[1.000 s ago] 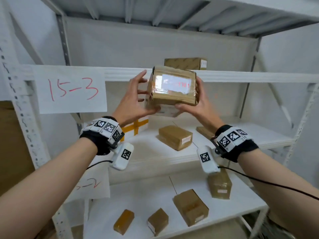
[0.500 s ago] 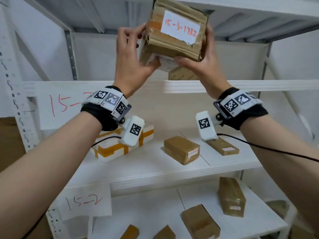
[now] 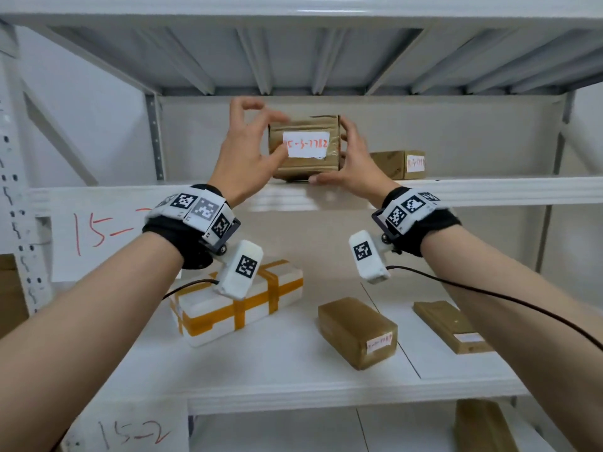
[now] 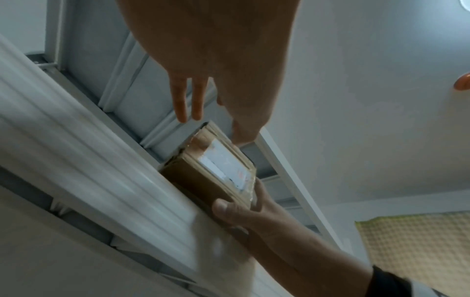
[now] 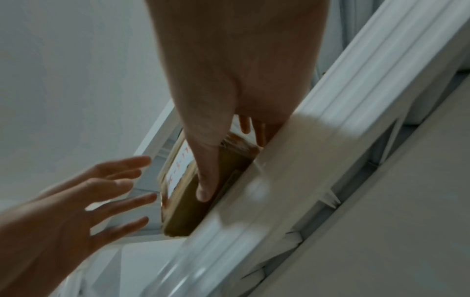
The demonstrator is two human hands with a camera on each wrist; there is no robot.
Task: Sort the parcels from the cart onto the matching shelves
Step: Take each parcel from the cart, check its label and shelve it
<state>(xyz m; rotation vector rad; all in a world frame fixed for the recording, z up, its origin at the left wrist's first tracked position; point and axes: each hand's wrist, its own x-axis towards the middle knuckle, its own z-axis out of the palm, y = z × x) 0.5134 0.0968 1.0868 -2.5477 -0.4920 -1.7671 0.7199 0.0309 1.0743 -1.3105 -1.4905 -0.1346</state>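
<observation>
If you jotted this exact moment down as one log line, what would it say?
step: shelving | parcel: on upper shelf, label facing out | left hand: open, beside it | right hand: holding parcel's right side

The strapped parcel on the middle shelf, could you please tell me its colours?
White parcel with orange tape bands crossing it, clearest in the head view.

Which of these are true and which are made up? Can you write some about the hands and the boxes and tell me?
1. The brown parcel sits on the upper shelf. True.
2. The left hand grips the parcel tightly. False: its fingers are spread, off the box.
3. The right hand touches the parcel. True: its thumb lies under the front edge.
4. The parcel's white label faces the wall. False: it faces outward.
5. A white box with orange tape lies on the shelf below. True.
</observation>
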